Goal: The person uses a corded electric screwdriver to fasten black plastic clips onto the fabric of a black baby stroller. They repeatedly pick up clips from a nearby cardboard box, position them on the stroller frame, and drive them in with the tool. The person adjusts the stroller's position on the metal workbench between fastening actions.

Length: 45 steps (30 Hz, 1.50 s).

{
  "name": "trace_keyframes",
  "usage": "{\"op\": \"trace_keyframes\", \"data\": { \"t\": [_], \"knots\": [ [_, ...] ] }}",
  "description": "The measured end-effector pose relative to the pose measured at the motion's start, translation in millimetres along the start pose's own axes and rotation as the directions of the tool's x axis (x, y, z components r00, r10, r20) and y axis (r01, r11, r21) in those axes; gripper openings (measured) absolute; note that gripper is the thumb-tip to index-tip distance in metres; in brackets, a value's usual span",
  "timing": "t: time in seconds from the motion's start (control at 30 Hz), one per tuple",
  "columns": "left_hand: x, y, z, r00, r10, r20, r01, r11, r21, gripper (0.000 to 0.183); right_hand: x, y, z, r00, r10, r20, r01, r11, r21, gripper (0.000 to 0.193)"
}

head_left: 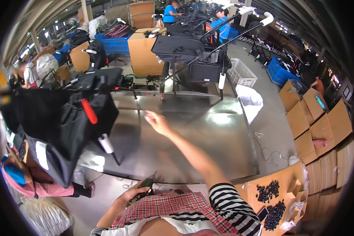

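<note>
My left hand, low by my waist at the near table edge, is wrapped round a dark green power screwdriver, its thin bit pointing up and away from me. My right hand is stretched out over the shiny metal table, fingers loosely bent and apart, with nothing visible in them. To its left stands a large black fabric stroller part, slightly blurred, with a red strap and a white-and-black leg. A black stroller frame with fabric stands at the table's far side.
Small black parts lie in two piles on a cardboard-covered surface at my right. Open cardboard boxes stand beyond. A white crate and white bag flank the table. Another person in pink is at the left; others work farther back.
</note>
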<state>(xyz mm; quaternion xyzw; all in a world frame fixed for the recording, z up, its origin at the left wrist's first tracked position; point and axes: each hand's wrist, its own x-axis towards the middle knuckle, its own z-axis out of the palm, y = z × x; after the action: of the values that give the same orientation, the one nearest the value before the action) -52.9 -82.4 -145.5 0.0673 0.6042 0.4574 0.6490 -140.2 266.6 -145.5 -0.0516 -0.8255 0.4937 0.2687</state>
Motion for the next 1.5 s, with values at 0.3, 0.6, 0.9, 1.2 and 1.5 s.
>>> {"op": "trace_keyframes", "data": {
  "t": [0.3,0.6,0.9,1.2,1.5],
  "knots": [
    [45,24,17,0.974,-0.083,-0.21,-0.044,0.841,-0.539,0.08,86,244,-351,0.713,0.073,-0.697,-0.41,0.85,-0.33,0.043],
    [102,68,58,0.967,-0.195,-0.164,0.074,0.831,-0.552,0.08,204,202,-504,0.914,0.191,-0.359,-0.26,0.953,-0.154,0.06],
    [108,56,41,0.999,0.049,0.021,-0.042,0.966,-0.255,0.076,16,-41,-244,0.994,-0.107,-0.023,0.088,0.91,-0.405,0.034],
    [36,-15,34,0.975,0.031,0.218,-0.031,1.0,-0.003,0.092,-137,-81,-239,0.921,-0.108,0.375,0.355,0.633,-0.688,0.038],
    [-22,-37,56,0.98,-0.014,0.201,-0.011,0.992,0.124,0.084,-261,-125,-152,0.967,-0.24,-0.08,0.063,0.537,-0.841,0.028]
  ]
}}
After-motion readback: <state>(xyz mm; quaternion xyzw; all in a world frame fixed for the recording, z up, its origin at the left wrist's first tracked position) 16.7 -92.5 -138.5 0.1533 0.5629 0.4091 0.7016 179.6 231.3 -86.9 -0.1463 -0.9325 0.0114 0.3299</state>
